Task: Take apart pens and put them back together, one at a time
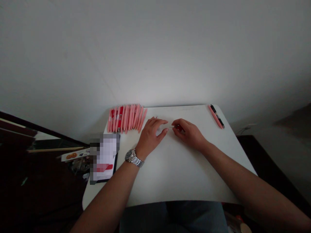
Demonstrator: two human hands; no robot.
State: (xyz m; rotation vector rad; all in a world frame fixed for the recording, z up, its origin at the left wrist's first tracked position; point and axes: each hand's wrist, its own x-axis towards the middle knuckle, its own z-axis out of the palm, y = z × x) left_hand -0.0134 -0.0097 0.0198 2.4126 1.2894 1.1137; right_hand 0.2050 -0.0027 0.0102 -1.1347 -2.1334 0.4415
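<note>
Over the middle of the white table [167,174], my right hand [187,132] is closed on a red pen [179,127]. From its fingertips a thin, pale end [170,126] of the pen points left. Most of the pen is hidden by the fingers. Just left of that end, my left hand [151,133] has its thumb and forefinger apart, with nothing visible between them. A small tip of something [156,117] shows behind the left hand; its kind cannot be made out.
A row of pink and red pens [126,118] lies at the table's back left. Below it rests a phone [107,158], its screen partly blurred. At the back right, a pink pen [215,116] lies beside a black pen [217,115]. Behind stands a wall [165,58].
</note>
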